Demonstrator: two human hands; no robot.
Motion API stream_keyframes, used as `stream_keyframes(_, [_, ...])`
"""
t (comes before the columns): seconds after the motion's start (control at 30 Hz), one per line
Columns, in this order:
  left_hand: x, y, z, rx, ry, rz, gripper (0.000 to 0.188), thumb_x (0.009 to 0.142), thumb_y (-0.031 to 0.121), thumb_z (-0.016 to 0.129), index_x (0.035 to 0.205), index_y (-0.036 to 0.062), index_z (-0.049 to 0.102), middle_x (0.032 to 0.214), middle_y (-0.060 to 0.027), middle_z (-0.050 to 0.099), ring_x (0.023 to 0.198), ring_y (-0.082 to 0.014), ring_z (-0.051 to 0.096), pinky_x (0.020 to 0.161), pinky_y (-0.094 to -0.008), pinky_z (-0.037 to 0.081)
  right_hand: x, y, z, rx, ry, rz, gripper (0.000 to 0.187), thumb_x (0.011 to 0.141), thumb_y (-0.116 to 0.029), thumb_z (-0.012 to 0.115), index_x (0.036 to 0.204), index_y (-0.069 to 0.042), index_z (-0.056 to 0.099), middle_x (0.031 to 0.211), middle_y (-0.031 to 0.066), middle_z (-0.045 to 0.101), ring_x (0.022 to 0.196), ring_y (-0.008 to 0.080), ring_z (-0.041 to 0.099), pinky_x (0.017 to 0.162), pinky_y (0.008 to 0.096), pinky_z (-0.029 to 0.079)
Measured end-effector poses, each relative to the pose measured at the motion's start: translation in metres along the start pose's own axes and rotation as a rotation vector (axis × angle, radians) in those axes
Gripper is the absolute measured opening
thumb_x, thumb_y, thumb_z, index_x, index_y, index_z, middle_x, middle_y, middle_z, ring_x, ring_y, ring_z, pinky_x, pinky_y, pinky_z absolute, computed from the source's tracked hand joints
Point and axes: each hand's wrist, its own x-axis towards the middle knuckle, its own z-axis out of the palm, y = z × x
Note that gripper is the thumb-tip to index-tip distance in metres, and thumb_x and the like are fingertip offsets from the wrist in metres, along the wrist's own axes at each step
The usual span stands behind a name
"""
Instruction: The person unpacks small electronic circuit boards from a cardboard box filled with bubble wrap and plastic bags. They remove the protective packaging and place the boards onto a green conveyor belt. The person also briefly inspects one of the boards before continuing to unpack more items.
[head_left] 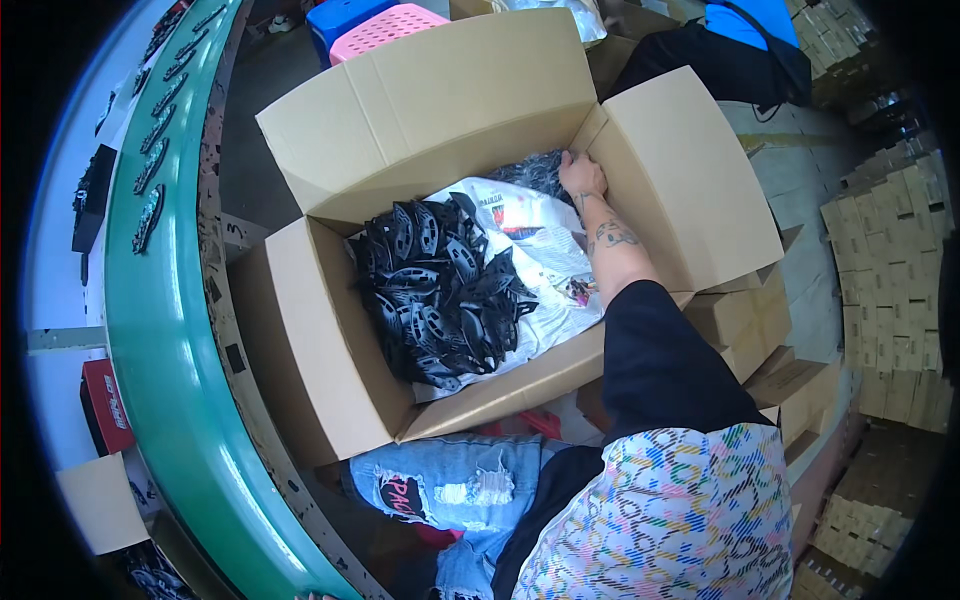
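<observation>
A large open cardboard box (348, 395) stands in front of me, flaps folded outward. My right hand (582, 175) reaches into its far right corner, fingers curled in beside dark, shiny plastic wrapping (540, 172). What the fingers grip there is hidden. Under my forearm lies a white printed plastic sack (550, 235). A heap of black molded plastic parts with oval slots (440, 285) fills the left side of the box. Of my left hand (315, 597), only fingertips show at the lower edge, by the green belt; their pose is unclear.
A green conveyor belt (160, 330) curves along the left, carrying a row of small black parts (150, 165). Beyond it are a red box (105, 408) and an open carton (100, 505). Stacked cartons (890, 270) stand at right. A pink stool (385, 30) and a person (700, 60) are behind the box.
</observation>
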Motion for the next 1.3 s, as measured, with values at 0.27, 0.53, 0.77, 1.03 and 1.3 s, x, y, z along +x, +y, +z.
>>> stream_keyframes(0.27, [0.061,0.152,0.016,-0.94,-0.056,0.098,0.035,0.082,0.012,0.064,0.115,0.0003,0.057,0.122,-0.0181,0.053,0.107,-0.0297,0.056,0.093,-0.0388,0.045,0.005,-0.01,0.014,-0.155,-0.111,-0.2,0.056,0.093,-0.045,0.036,0.123,0.0,0.051,0.112,0.0278,0.06,0.108,0.0406,0.058,0.093,0.047,0.045])
stream_keyframes(0.53, [0.084,0.442,0.177,-0.84,-0.029,1.064,0.049,0.081,0.019,0.051,0.126,0.0009,0.05,0.131,-0.0187,0.049,0.13,-0.0305,0.039,0.109,-0.0415,0.028,0.048,0.023,0.036,-0.047,-0.049,-0.14,0.053,0.091,-0.042,0.035,0.122,-0.004,0.055,0.12,0.0274,0.056,0.112,0.0444,0.054,0.098,0.0478,0.041])
stream_keyframes(0.77, [0.073,0.399,0.267,-0.459,-0.47,0.922,0.023,0.079,0.015,0.052,0.094,0.0049,0.067,0.101,-0.0153,0.065,0.103,-0.0262,0.058,0.094,-0.0408,0.04,0.026,0.004,0.028,-0.022,-0.021,-0.13,0.056,0.09,-0.045,0.039,0.107,0.002,0.064,0.111,0.0287,0.06,0.108,0.0415,0.057,0.096,0.0449,0.042])
stream_keyframes(1.03, [0.103,0.282,0.215,-0.706,-0.47,0.611,0.026,0.07,0.013,0.061,0.095,0.0096,0.066,0.109,-0.0089,0.055,0.11,-0.0265,0.051,0.1,-0.0445,0.034,0.091,0.03,0.045,0.097,-0.127,0.233,0.065,0.091,-0.05,0.037,0.118,0.005,0.058,0.127,0.0256,0.052,0.122,0.0379,0.048,0.103,0.0396,0.037])
stream_keyframes(1.3, [0.074,0.254,0.221,-0.783,-0.532,0.552,0.046,0.071,0.01,0.065,0.116,0.0054,0.058,0.121,-0.0152,0.052,0.119,-0.0318,0.047,0.099,-0.0448,0.038,0.025,-0.003,0.028,0.028,-0.02,-0.071,0.062,0.088,-0.053,0.037,0.113,-0.003,0.064,0.117,0.0242,0.06,0.116,0.0388,0.053,0.1,0.0426,0.039])
